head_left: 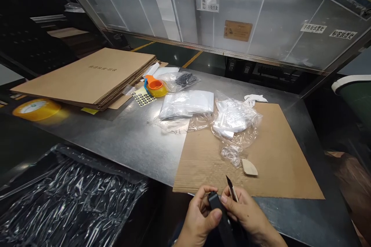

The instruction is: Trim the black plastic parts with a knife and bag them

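Observation:
My left hand (200,216) is closed around a black bar-shaped part (220,216) with a squared end, its lower end running out of view. In my right hand (246,210) a craft knife (232,190) is pinched, its dark pointed blade aimed up and away from me. The right fingers are close beside the black part. Both hands are at the near edge of a flat cardboard sheet (278,154). On that sheet, just beyond the knife, lies a small beige wedge-shaped pad (249,167).
Crumpled clear plastic bags (237,119) and a stack of clear bags (187,104) lie on the metal table (130,135). Leftward are an orange tape dispenser (154,83), round stickers (143,97), stacked cardboard (95,73) and a yellow tape roll (36,109). A black-lined container (72,200) stands below.

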Demonstrator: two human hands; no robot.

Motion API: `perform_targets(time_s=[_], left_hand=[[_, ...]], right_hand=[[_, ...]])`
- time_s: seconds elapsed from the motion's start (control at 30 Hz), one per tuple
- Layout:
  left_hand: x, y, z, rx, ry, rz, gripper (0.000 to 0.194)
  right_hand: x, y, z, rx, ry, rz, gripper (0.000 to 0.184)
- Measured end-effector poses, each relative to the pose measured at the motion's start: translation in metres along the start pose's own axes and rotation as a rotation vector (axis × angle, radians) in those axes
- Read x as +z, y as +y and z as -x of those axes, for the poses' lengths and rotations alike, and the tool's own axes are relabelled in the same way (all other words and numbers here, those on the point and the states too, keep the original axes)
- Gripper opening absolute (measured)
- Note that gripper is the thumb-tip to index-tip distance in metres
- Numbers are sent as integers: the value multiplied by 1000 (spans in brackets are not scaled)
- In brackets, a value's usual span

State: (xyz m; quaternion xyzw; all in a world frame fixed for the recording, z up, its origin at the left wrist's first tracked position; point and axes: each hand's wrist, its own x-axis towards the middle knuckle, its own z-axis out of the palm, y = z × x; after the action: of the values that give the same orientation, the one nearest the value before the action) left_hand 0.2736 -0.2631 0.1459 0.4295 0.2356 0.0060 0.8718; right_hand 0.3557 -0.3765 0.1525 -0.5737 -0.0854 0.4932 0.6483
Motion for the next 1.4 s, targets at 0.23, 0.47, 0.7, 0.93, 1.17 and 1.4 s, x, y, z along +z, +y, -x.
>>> perform_targets(time_s=[0.23, 0.47, 0.7, 0.93, 1.17, 1.4], left_hand=[[-3, -6, -5, -6, -21, 1, 58], [-5, -4, -6, 31, 29, -66, 58], [-1, -7, -4, 94, 76, -52, 62], [2, -15, -7, 198, 133, 105, 61], [8, -20, -12, 297, 219, 113, 46], [-1, -22, -4, 407, -52, -109, 37]], right_hand=[[-12, 3, 6, -48, 87, 116, 40], [-86, 26, 3, -168, 770, 874, 38], [-140, 45, -3, -134, 1007, 1166, 38], [-125, 42, 1, -277, 989, 1165, 43], [-72, 31, 36, -435, 88, 506, 69], [-63, 24, 30, -457, 185, 273, 45]])
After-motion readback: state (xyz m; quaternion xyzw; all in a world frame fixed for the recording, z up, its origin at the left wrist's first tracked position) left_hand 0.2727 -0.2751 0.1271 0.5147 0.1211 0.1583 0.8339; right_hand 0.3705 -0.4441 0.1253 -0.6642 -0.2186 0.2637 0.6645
